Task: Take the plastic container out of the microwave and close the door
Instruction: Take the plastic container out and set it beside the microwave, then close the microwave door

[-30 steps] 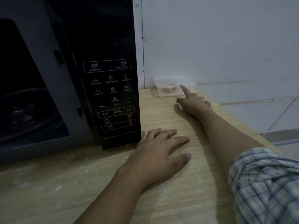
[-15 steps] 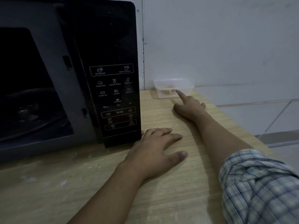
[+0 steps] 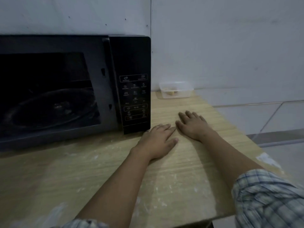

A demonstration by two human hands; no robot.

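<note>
A clear plastic container (image 3: 176, 89) with a bit of yellow food inside stands on the wooden table (image 3: 181, 175), at the back against the wall, to the right of the microwave (image 3: 131, 63). The black microwave's cavity is exposed and its dark glass turntable (image 3: 52, 107) shows; the door itself is out of view. My left hand (image 3: 158, 141) lies flat on the table by the microwave's front right corner. Beside it my right hand (image 3: 193, 125) lies flat too, well short of the container. Both hands hold nothing.
A white wall runs behind the table. The table's right edge drops off to a tiled floor (image 3: 269, 117). White smears mark the tabletop. Plaid sleeves cover my upper forearms.
My right hand has pulled back from pointing at the container and now lies flat beside my left hand. The view has drawn back and shows more of the microwave.
</note>
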